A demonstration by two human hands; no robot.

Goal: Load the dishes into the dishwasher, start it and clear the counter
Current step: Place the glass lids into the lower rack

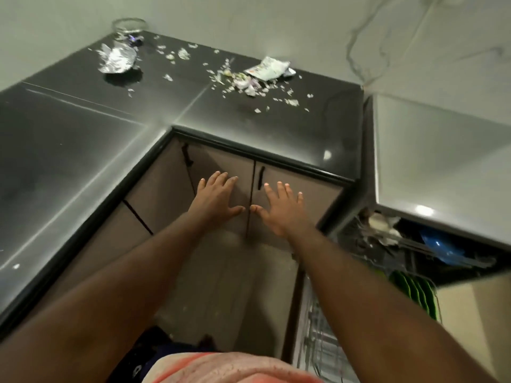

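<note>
My left hand [218,199] and my right hand [280,207] are stretched out side by side in front of the cabinet doors [229,167], fingers spread and straight, holding nothing. The dark L-shaped counter [83,128] carries crumpled foil [117,59], a torn white packet [266,69] and several scattered food scraps [240,82]. A glass bowl [128,26] stands in the far corner. At the right the dishwasher [414,252] is open, with green plates [414,294] in the lower rack, a blue dish [439,246] and cutlery [373,230] in the upper one.
The white tiled wall [276,23] backs the counter. A light worktop [442,161] lies above the dishwasher at the right. The dishwasher door [318,327] hangs open beside my right arm. Black handles [261,176] stand on the cabinet doors.
</note>
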